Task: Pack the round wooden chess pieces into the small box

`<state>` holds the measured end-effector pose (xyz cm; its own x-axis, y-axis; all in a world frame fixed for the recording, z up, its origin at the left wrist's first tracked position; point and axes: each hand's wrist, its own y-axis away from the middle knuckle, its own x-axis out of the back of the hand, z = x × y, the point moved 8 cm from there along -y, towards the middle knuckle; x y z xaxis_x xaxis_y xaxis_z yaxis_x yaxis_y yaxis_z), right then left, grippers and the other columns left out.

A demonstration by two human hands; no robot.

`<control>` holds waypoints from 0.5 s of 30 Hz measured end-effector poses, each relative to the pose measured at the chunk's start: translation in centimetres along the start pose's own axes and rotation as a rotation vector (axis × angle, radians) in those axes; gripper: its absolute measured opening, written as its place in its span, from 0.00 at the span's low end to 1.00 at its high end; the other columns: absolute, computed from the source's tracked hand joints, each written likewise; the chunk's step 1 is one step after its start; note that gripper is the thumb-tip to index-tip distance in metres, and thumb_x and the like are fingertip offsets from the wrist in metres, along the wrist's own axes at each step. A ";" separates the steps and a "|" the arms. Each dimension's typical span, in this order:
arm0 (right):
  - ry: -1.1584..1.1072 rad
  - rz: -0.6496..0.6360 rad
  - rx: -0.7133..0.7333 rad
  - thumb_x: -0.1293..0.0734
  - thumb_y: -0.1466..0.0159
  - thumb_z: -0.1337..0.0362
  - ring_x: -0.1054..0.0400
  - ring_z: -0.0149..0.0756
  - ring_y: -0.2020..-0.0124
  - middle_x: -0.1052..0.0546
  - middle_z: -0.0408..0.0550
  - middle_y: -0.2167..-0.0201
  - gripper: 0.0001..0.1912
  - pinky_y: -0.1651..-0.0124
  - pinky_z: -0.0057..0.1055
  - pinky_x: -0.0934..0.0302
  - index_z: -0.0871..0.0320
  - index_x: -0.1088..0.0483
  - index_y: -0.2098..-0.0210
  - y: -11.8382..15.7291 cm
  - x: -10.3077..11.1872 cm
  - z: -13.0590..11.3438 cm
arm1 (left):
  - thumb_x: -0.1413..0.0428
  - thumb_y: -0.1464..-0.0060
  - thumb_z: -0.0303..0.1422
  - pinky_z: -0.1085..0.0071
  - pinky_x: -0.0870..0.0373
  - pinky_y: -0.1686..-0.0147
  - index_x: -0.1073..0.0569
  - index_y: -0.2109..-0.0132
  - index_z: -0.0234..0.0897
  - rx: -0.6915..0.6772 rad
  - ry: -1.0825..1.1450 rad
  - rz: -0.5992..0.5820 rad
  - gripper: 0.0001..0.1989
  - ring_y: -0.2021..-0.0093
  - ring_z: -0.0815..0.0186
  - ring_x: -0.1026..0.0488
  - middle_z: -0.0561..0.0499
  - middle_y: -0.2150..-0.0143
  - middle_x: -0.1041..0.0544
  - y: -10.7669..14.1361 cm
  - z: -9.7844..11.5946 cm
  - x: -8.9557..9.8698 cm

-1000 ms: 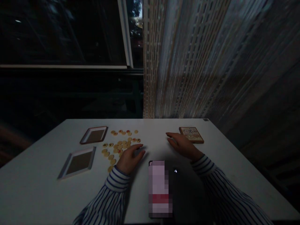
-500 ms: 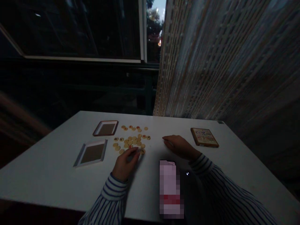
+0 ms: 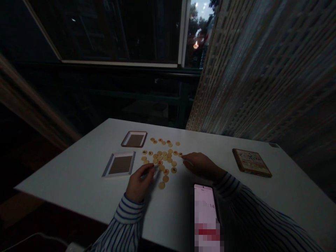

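Note:
Round wooden Chinese chess pieces (image 3: 164, 154) lie scattered on the white table (image 3: 86, 157). Some show red or black characters; others look plain on top. At the near left side of the pile is my left hand (image 3: 139, 183), its thumb and forefinger brought close together; what may be between the tips is hidden. My right hand (image 3: 202, 165) reaches in from the right, palm down, forefinger stretched out and a small gap to the thumb. Its fingertips are beside a piece with a black character (image 3: 180, 154); whether they touch it I cannot tell.
Two shallow open box halves (image 3: 121, 164) stand on the left. A flat box with a printed cover (image 3: 252, 162) lies to the right. Nearer me, a lit phone (image 3: 205, 203) rests on the table. A window (image 3: 110, 31) and a string curtain (image 3: 225, 70) are behind.
My view has turned left. My left hand has shifted left across the pieces, uncovering several on its right. My right hand has come leftward to the edge of the pile.

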<state>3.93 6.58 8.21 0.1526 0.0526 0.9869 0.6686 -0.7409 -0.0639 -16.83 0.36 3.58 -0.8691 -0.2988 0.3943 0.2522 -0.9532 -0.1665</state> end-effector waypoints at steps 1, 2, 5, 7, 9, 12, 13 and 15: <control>-0.002 -0.007 0.007 0.46 0.37 0.62 0.34 0.39 0.53 0.27 0.51 0.54 0.18 0.52 0.34 0.43 0.58 0.34 0.51 -0.3 -0.1 -0.3 | 0.47 0.52 0.42 0.66 0.30 0.56 0.28 0.58 0.35 0.004 0.003 0.013 0.18 0.58 0.62 0.27 0.46 0.58 0.24 -0.1 -0.2 0.4; -0.002 -0.010 0.019 0.46 0.37 0.62 0.34 0.39 0.53 0.27 0.51 0.54 0.18 0.51 0.34 0.43 0.58 0.34 0.51 -0.7 -0.2 -0.7 | 0.47 0.53 0.42 0.66 0.31 0.55 0.28 0.58 0.35 0.008 0.005 0.028 0.18 0.58 0.62 0.27 0.46 0.58 0.24 -0.2 -0.3 0.8; 0.012 -0.018 0.047 0.46 0.37 0.63 0.34 0.39 0.53 0.27 0.50 0.54 0.18 0.52 0.35 0.44 0.57 0.34 0.52 -1.7 -0.5 -1.6 | 0.46 0.53 0.42 0.65 0.31 0.54 0.28 0.59 0.35 0.021 -0.002 0.080 0.18 0.58 0.62 0.27 0.45 0.59 0.23 -0.6 -0.4 2.4; 0.017 -0.019 0.063 0.46 0.37 0.62 0.33 0.39 0.55 0.27 0.50 0.55 0.17 0.54 0.34 0.43 0.56 0.33 0.53 -2.4 -0.6 -2.2 | 0.46 0.54 0.43 0.64 0.31 0.55 0.27 0.59 0.34 0.037 -0.015 0.113 0.19 0.58 0.61 0.27 0.45 0.59 0.23 -0.8 -0.7 3.6; 0.016 -0.025 0.071 0.47 0.36 0.62 0.33 0.39 0.56 0.26 0.50 0.57 0.17 0.55 0.33 0.43 0.56 0.33 0.54 -3.0 -0.7 -2.9 | 0.46 0.55 0.43 0.63 0.31 0.55 0.27 0.59 0.34 0.050 -0.033 0.144 0.19 0.57 0.60 0.27 0.45 0.59 0.23 -1.0 -1.2 4.9; 0.017 -0.067 0.029 0.48 0.36 0.61 0.33 0.37 0.58 0.26 0.50 0.58 0.16 0.57 0.31 0.44 0.56 0.33 0.56 -3.9 -1.0 -3.5 | 0.46 0.56 0.43 0.63 0.30 0.56 0.27 0.60 0.34 0.070 -0.043 0.180 0.20 0.58 0.60 0.27 0.45 0.59 0.23 -1.2 -2.0 6.6; 0.018 -0.089 0.011 0.48 0.36 0.61 0.33 0.37 0.59 0.26 0.50 0.59 0.16 0.58 0.30 0.44 0.56 0.33 0.57 -4.1 -1.2 -3.6 | 0.46 0.56 0.43 0.63 0.29 0.57 0.26 0.60 0.34 0.083 -0.047 0.199 0.20 0.59 0.60 0.26 0.45 0.60 0.23 -1.2 -2.3 7.2; 0.017 -0.120 -0.008 0.49 0.36 0.61 0.33 0.36 0.60 0.26 0.49 0.61 0.16 0.60 0.29 0.44 0.57 0.33 0.59 -4.4 -1.5 -4.0 | 0.45 0.57 0.43 0.64 0.29 0.59 0.26 0.60 0.34 0.106 -0.057 0.241 0.20 0.60 0.59 0.26 0.45 0.61 0.23 -1.3 -2.7 8.4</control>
<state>-2.17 7.10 7.61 0.0595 0.1301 0.9897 0.6755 -0.7352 0.0561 -25.62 -0.80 4.68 -0.7535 -0.5171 0.4059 0.4951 -0.8526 -0.1672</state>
